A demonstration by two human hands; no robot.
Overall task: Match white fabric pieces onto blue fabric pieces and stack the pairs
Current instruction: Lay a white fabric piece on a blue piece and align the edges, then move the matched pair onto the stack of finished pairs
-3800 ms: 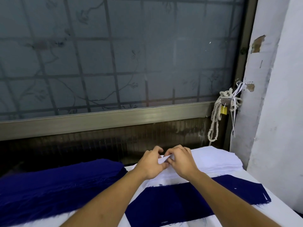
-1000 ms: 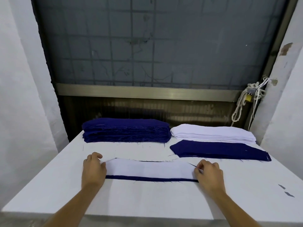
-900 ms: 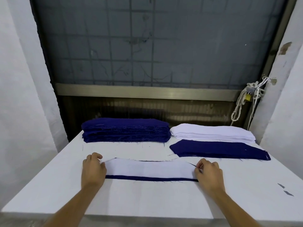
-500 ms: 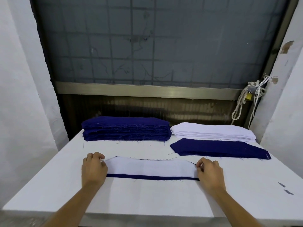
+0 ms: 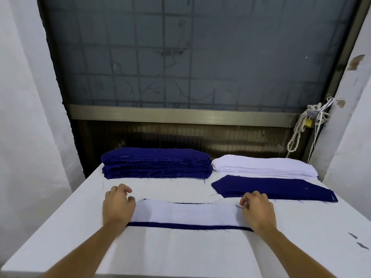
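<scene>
The ends of the white piece (image 5: 186, 214), laid on the blue piece (image 5: 188, 225), were hidden by the left hand (image 5: 118, 206) and right hand (image 5: 258, 210). Fingers were curled, but any grip could not be determined.

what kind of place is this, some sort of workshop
Likely a small garment cutting or sewing workroom: a white worktable carries a stack of cut blue fabric pieces and a stack of white pieces, set before a barred window.

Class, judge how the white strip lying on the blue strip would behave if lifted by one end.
Probably floppy: the white strip lies thin and flat, following the blue strip beneath. Likely light; nothing visibly fastens it, so a push may slide it askew.
</scene>
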